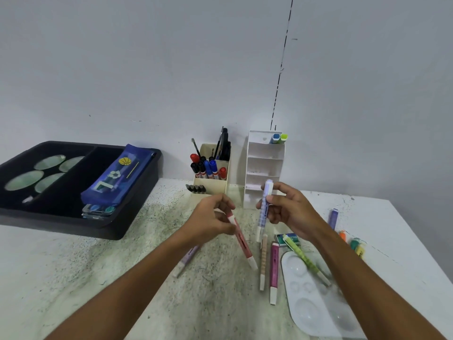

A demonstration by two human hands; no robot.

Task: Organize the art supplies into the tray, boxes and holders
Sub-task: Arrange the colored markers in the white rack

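Note:
My left hand (pixel 212 220) pinches a red highlighter pen (pixel 241 241) that slants down to the right above the table. My right hand (pixel 290 212) grips a pale lilac highlighter pen (pixel 264 209) held nearly upright, just in front of the white stepped holder (pixel 264 168). That holder has a blue and a green highlighter (pixel 279 138) in its top slot. On the table lie a beige pen (pixel 263 261), a magenta pen (pixel 274 271), a green pen (pixel 305 258) and a purple pen (pixel 187 257) partly under my left forearm.
A cream pen holder (pixel 212 179) with markers and brushes stands by the wall. A black tray (pixel 137 207) at the left holds a blue pencil case (pixel 117 177) and round lenses. A white paint palette (pixel 311 295), a small box (pixel 289 239) and several short highlighters (pixel 353 239) lie at the right.

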